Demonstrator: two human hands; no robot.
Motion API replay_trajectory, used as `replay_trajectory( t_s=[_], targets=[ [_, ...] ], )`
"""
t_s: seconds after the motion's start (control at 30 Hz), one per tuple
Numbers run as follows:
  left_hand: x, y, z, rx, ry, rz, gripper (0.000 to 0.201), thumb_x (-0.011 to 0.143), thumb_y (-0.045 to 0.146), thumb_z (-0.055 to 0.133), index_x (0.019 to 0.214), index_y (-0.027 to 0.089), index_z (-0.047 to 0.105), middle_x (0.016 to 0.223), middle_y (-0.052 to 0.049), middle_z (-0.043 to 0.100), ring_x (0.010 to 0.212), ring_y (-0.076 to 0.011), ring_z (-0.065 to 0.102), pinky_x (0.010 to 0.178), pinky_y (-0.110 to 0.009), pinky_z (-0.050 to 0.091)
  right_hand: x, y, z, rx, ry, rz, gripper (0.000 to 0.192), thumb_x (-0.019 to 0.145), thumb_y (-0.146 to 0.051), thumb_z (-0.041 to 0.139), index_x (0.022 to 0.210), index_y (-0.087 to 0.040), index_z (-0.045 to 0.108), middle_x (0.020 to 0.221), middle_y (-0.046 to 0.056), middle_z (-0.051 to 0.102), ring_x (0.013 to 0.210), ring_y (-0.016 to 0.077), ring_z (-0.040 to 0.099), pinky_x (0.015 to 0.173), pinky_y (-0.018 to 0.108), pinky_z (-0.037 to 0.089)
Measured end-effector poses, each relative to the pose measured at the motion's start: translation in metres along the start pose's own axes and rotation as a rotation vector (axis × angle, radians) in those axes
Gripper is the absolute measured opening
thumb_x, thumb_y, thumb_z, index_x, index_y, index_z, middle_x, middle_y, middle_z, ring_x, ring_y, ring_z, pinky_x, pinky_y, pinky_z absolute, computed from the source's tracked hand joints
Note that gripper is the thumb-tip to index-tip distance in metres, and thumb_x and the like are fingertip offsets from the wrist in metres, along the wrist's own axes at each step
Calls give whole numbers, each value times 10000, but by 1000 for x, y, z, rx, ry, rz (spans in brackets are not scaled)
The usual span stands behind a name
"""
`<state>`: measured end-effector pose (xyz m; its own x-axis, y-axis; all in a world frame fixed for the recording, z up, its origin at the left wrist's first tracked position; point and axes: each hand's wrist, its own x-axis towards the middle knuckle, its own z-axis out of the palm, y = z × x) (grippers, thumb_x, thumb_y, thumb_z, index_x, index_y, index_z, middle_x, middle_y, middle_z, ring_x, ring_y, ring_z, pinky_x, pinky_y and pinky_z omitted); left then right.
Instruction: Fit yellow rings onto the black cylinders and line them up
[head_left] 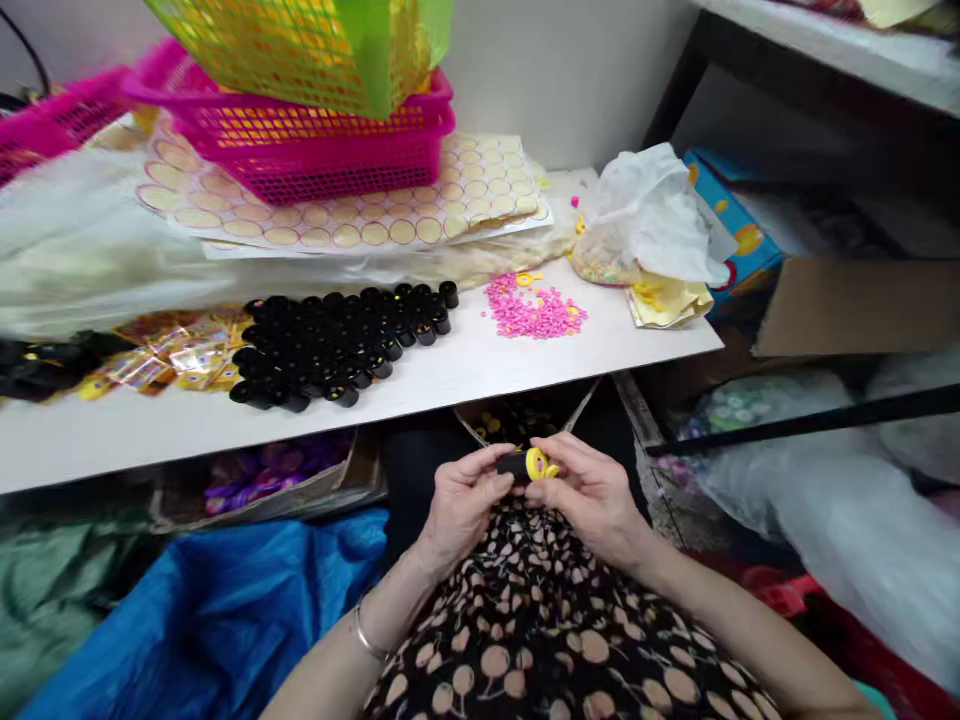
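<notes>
Both hands meet low in the middle of the frame.
Left hand (463,500) and right hand (592,495) curl inward, fingertips pinched together, forearms angling up from the bottom edge.

Seen from a head-worn camera looking forward and steeply down: the wearer's lap and hands fill the lower centre, close up, while the white table (465,370) crosses mid-frame and a wall closes the top.

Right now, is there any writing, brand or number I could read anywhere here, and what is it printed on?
None can be read.
Blue box: coloured printing, no legible words.
Round sticker sheets: only blank circles show.
Shiny packets: print too blurred.
Black tube with yellow cap, between left hand and right hand: no marking visible.
</notes>
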<state>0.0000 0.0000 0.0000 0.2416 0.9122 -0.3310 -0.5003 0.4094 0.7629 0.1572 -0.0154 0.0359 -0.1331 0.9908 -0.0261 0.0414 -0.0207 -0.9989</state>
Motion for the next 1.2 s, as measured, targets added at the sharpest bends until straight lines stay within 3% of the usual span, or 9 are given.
replay_trajectory(
  t_s=[0.17,0.3,0.5,0.57,0.67,0.77,0.83,1.03,1.2],
  targets=[
    [1,8,-1,-49,-90,-98,311,614,182,752,917,135,699,818,-63,701,720,-144,641,653,-216,508,4,-3,-8,209,-96,102,312,721,-268,675,1023,-216,621,915,17,480,695,96,540,604,239,510],
    [0,8,-3,-46,-131,-126,312,611,224,760,898,117,702,825,-78,702,695,-154,643,620,-227,508,8,-6,-10,137,-140,82,214,660,-247,727,851,-186,652,837,6,509,699,95,510,609,224,462],
    [2,8,-5,1,-208,-83,411,592,155,766,980,120,636,817,-69,703,698,-158,651,641,-232,500,15,-3,-14,129,-294,276,472,509,-265,817,919,-180,601,785,-23,485,643,82,465,543,212,409],
    [3,10,-5,-14,-263,-82,506,579,132,771,1045,138,572,803,-58,701,691,-161,653,632,-233,500,17,-5,-17,44,-355,230,553,480,-279,830,978,-189,607,789,-27,463,656,84,448,547,214,400],
    [3,15,-4,-50,-352,-121,635,553,126,788,1109,160,484,796,-57,701,685,-172,659,619,-237,503,19,-13,-20,-134,-448,12,614,507,-309,820,1079,-232,613,901,-1,456,816,125,463,700,276,429],
    [3,16,-2,-79,-416,-185,717,522,134,808,1136,162,438,767,-54,699,647,-165,659,583,-208,491,20,-21,-22,-209,-550,-158,608,589,-308,783,1156,-242,575,1001,29,492,979,175,453,869,369,384],
    [4,14,-2,-80,-426,-205,734,513,111,809,1137,159,427,743,-45,695,614,-150,653,565,-189,478,20,-21,-21,-227,-570,-219,586,611,-287,772,1156,-225,567,1010,38,519,986,186,458,881,382,374],
    [11,-2,-5,-88,-300,-157,609,533,71,785,1051,146,473,799,-60,698,686,-173,665,633,-235,501,21,2,-13,-284,-476,-235,523,645,-255,742,1133,-210,560,943,34,511,877,175,492,790,337,428],
    [12,-4,-8,-236,-174,-165,515,580,123,772,1025,140,513,844,-27,659,737,-122,640,671,-188,489,20,11,-7,-334,-405,-288,459,765,-254,628,1205,-207,504,1081,77,492,994,190,487,876,342,412]
  ],
)
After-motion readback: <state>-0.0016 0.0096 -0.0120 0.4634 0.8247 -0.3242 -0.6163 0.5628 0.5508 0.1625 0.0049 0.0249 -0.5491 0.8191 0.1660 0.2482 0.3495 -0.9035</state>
